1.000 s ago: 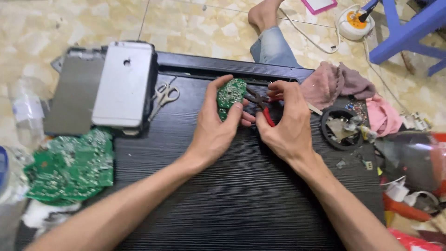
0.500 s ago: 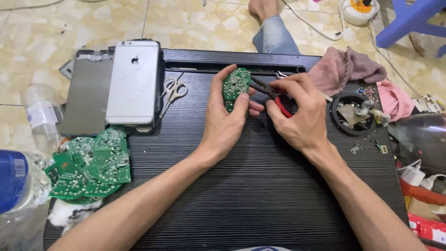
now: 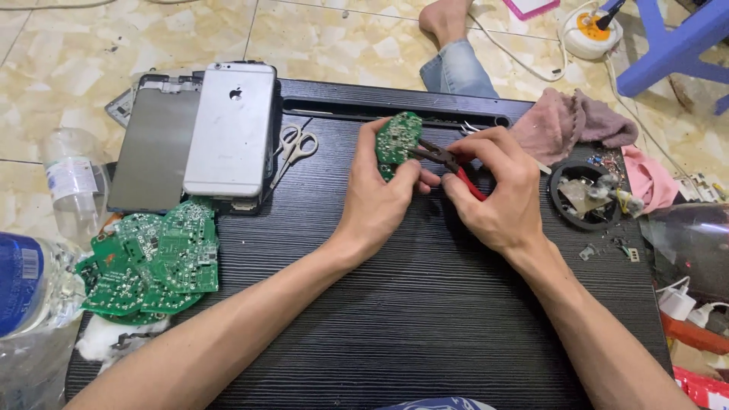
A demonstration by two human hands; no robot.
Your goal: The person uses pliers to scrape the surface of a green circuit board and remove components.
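My left hand point(image 3: 380, 197) holds a small green circuit board point(image 3: 398, 139) upright above a black ribbed board point(image 3: 425, 319). My right hand point(image 3: 497, 193) grips red-handled pliers point(image 3: 448, 163), and their dark jaws touch the right edge of the circuit board. Both hands meet near the far middle of the black board.
A pile of green circuit boards point(image 3: 152, 262) lies at the left. A silver phone point(image 3: 231, 129) and a grey panel point(image 3: 156, 148) rest at the far left, with small scissors point(image 3: 295, 148) beside them. A black round dish of parts point(image 3: 585, 193), cloths point(image 3: 569, 121) and plastic bottles point(image 3: 34, 281) lie around.
The view has shifted, so everything sits slightly lower and more to the right in the frame. My hands keep the same hold on the circuit board and pliers.
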